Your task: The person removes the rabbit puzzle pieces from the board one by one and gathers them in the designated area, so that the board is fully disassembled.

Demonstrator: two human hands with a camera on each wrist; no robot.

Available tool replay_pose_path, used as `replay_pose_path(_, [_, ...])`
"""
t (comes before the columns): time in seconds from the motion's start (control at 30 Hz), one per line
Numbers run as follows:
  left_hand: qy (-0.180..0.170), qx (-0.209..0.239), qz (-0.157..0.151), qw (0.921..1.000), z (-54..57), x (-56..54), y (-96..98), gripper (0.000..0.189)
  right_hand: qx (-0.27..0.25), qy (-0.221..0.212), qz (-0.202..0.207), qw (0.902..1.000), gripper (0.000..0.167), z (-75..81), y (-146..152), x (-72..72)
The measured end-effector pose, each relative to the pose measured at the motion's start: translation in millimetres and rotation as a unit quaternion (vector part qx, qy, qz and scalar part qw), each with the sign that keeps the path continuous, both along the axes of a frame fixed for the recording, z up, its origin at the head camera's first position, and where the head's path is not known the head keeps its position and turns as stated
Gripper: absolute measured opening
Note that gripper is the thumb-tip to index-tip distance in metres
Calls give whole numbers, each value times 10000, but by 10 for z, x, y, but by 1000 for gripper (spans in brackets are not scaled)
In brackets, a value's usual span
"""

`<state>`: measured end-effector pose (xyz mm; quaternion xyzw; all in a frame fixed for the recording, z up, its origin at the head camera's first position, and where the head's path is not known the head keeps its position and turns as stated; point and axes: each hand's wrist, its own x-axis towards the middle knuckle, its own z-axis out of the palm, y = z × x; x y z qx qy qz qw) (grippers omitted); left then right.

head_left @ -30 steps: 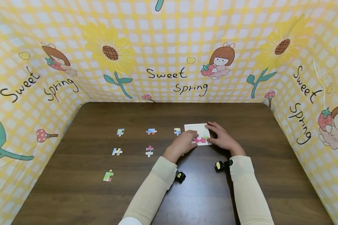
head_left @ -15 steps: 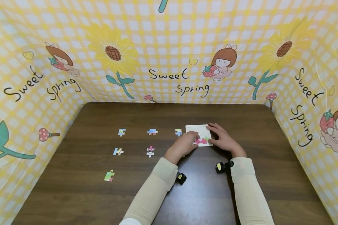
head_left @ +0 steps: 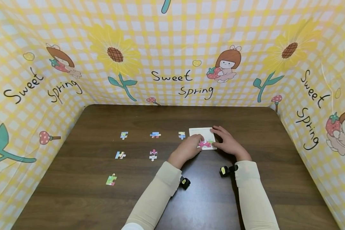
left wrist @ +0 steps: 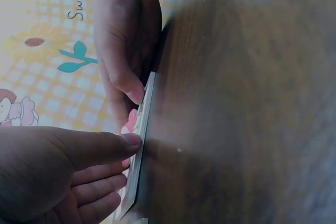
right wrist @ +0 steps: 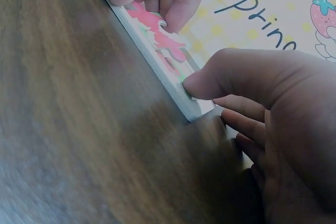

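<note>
A white square puzzle tray (head_left: pixel 201 131) lies on the table, with joined pink and green jigsaw pieces (head_left: pixel 206 144) along its near side. My left hand (head_left: pixel 187 148) reaches over the tray's left part. Its thumb is at the near rim and its fingers are inside, with a pink jigsaw piece (left wrist: pixel 126 162) between them, partly hidden by the hand. At the right side, my right hand (head_left: pixel 230 142) holds the tray, thumb (right wrist: pixel 197 85) on the near right corner and fingers spread along the right edge.
Loose jigsaw pieces lie left of the tray: a blue one (head_left: pixel 181 135) close beside it, a pink-and-white one (head_left: pixel 153 155), a green one (head_left: pixel 111 180) and several more. Yellow checked cloth (head_left: pixel 172 57) walls in the table's (head_left: pixel 74 198) back and sides.
The hands, tray and loose pieces keep their places. Only the head view shifts slightly.
</note>
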<state>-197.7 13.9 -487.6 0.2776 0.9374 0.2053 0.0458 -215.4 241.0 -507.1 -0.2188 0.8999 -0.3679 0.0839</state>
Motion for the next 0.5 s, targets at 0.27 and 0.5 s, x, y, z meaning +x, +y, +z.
replay_pose_path(0.27, [168, 83, 26, 9998, 52, -9, -12, 25, -18, 4, 2, 10000, 62, 1, -5, -10])
replay_pose_path(0.5, [381, 7, 106, 9992, 39, -3, -5, 22, 37, 15, -23, 10000, 62, -4, -1, -5])
